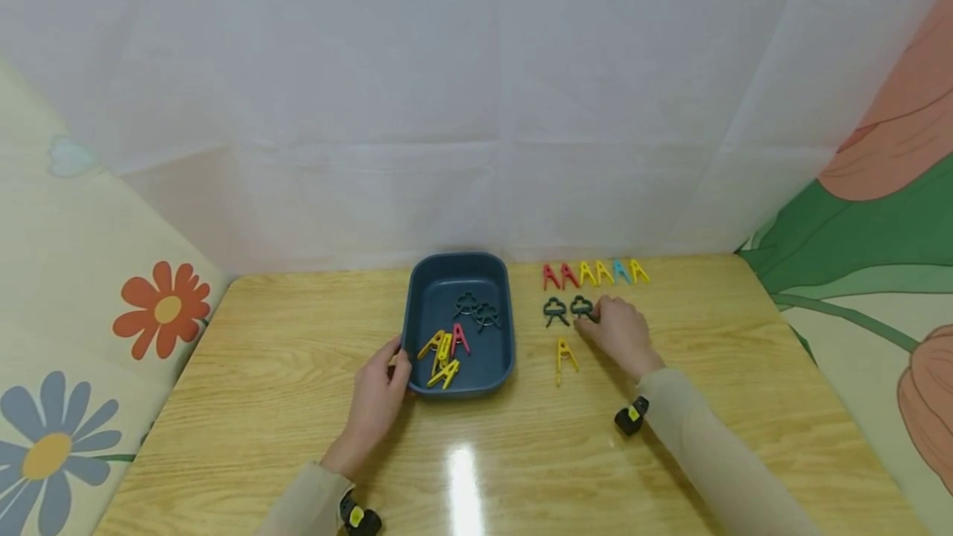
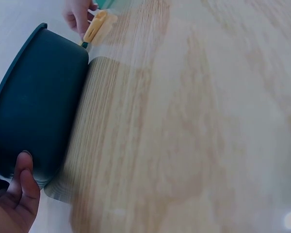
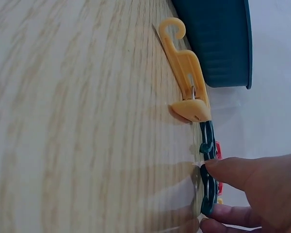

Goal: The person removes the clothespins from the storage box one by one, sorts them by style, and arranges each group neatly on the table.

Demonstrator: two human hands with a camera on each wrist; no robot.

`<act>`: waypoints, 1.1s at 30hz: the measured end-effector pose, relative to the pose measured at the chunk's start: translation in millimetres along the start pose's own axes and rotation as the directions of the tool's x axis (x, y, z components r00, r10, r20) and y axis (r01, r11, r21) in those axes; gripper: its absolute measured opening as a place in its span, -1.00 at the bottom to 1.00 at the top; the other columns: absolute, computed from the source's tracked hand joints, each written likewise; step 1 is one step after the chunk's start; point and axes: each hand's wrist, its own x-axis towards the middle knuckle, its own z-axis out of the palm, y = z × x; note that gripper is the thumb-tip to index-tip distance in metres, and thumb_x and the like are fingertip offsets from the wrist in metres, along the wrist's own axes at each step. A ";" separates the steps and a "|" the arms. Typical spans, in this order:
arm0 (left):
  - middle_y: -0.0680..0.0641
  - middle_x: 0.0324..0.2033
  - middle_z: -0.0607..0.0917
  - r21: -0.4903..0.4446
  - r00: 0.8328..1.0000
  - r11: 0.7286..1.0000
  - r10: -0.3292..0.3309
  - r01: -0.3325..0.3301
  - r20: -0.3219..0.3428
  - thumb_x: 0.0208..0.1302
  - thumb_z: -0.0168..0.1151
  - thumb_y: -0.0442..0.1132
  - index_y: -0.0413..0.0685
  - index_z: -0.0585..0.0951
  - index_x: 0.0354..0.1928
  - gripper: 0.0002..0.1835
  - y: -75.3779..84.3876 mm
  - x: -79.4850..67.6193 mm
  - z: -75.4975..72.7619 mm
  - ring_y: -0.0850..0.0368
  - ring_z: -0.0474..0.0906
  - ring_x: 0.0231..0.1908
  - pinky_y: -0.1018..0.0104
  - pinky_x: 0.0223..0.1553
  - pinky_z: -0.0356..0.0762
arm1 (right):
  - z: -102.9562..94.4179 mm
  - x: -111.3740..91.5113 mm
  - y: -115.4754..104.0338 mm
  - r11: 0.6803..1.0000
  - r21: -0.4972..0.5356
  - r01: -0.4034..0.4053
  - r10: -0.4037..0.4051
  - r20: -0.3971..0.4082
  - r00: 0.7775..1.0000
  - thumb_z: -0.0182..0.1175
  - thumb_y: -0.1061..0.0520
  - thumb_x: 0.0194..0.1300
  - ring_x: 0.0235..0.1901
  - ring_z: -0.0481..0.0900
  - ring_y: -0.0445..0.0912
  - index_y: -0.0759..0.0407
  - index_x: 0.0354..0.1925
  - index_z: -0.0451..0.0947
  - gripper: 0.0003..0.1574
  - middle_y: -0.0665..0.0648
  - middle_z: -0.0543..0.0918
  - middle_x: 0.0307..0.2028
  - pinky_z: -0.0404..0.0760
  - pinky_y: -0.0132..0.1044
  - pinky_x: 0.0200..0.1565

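Observation:
My left hand point(image 1: 376, 394) holds the dark blue plastic tray point(image 1: 510, 354) at its near left corner; fingertips press its outer wall in the left wrist view. Inside lie two dark green clips point(image 1: 487, 315), a pink clothespin point(image 1: 459, 339) and several yellow clothespins point(image 1: 445, 374). Right of the tray, my right hand point(image 1: 624, 336) pinches a dark green clip point(image 3: 206, 191) lying on the table, thumb on one side and fingers on the other. Another dark green clip point(image 1: 555, 312) sits just left of it. Nearer to me is an orange-yellow hooked clothespin point(image 3: 191, 73).
Along the table's back edge runs a row of red clothespins point(image 1: 569, 275), yellow clothespins point(image 1: 604, 273) and a blue clothespin point(image 1: 621, 272). A white sheet point(image 1: 372, 106) hangs behind the wooden table point(image 1: 298, 337). Flower-patterned cloth point(image 1: 67, 271) borders both sides.

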 end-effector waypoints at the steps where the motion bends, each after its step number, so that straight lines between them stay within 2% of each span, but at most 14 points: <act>1: -0.37 0.22 0.63 0.001 1.000 1.000 0.001 -0.001 0.000 0.60 -0.02 -0.30 -0.37 0.49 0.38 -0.56 0.2 -0.2 -0.1 -0.12 0.75 -0.06 0.29 -0.22 0.69 | -0.1 -0.2 0.0 1.000 0.000 0.001 -0.001 -0.001 1.000 0.35 -0.10 0.39 -0.36 0.59 0.07 0.34 -0.25 0.57 -0.52 0.23 0.63 -0.34 0.60 0.02 -0.24; 9: -0.38 0.24 0.62 0.014 1.000 1.000 0.002 -0.002 -0.002 0.59 -0.02 -0.31 -0.38 0.49 0.38 -0.56 1.3 -0.1 0.5 -0.17 0.73 -0.01 0.09 -0.10 0.71 | 0.2 -0.7 0.4 1.000 -0.013 0.008 -0.008 -0.011 1.000 0.35 -0.10 0.39 -0.36 0.59 0.09 0.33 -0.26 0.58 -0.52 0.24 0.63 -0.34 0.60 0.03 -0.24; 15: -0.39 0.23 0.62 0.009 1.000 1.000 -0.003 0.003 -0.002 0.60 -0.03 -0.30 -0.39 0.48 0.38 -0.55 1.6 -0.3 0.5 -0.17 0.74 -0.02 0.16 -0.15 0.71 | -1.2 -0.8 0.4 1.000 -0.022 0.014 -0.014 -0.010 1.000 0.35 -0.10 0.39 -0.35 0.60 0.09 0.34 -0.25 0.59 -0.52 0.24 0.64 -0.34 0.61 0.05 -0.22; 19: -0.39 0.24 0.61 0.005 1.000 1.000 -0.010 0.010 0.003 0.60 -0.03 -0.30 -0.38 0.47 0.39 -0.55 2.5 -0.5 0.1 -0.17 0.74 -0.02 0.19 -0.17 0.71 | -6.9 1.3 -2.6 0.999 -0.028 0.041 -0.042 -0.045 0.998 0.33 -0.05 0.42 -0.34 0.64 0.12 0.36 -0.24 0.63 -0.57 0.26 0.68 -0.33 0.64 0.05 -0.21; 23: -0.39 0.25 0.61 0.003 1.000 1.000 -0.014 0.014 0.006 0.60 -0.03 -0.30 -0.38 0.47 0.40 -0.55 2.6 -0.4 -0.5 -0.17 0.73 -0.01 0.18 -0.14 0.71 | -20.1 5.0 -13.0 0.997 -0.020 0.080 -0.081 -0.081 0.993 0.29 0.00 0.46 -0.37 0.65 0.09 0.38 -0.18 0.65 -0.60 0.27 0.72 -0.32 0.66 0.02 -0.25; 29: -0.39 0.24 0.61 0.012 1.000 1.000 0.001 -0.001 0.001 0.60 -0.03 -0.30 -0.39 0.47 0.39 -0.55 1.3 -0.2 -0.6 -0.17 0.74 -0.02 0.15 -0.13 0.71 | -36.5 12.6 -33.8 0.995 0.004 0.100 -0.100 -0.053 0.994 0.22 0.00 0.51 -0.50 0.57 -0.03 0.37 -0.11 0.64 -0.60 0.20 0.69 -0.40 0.60 -0.14 -0.42; 33: -0.39 0.20 0.64 0.015 1.000 1.000 0.004 -0.004 -0.010 0.59 -0.02 -0.31 -0.38 0.49 0.38 -0.55 1.1 -0.1 -0.2 -0.14 0.75 -0.08 0.27 -0.22 0.69 | -44.3 17.2 -50.4 0.993 -0.001 0.118 -0.118 -0.049 0.992 0.21 -0.01 0.53 -0.52 0.54 -0.05 0.33 -0.17 0.64 -0.62 0.16 0.67 -0.42 0.54 -0.19 -0.45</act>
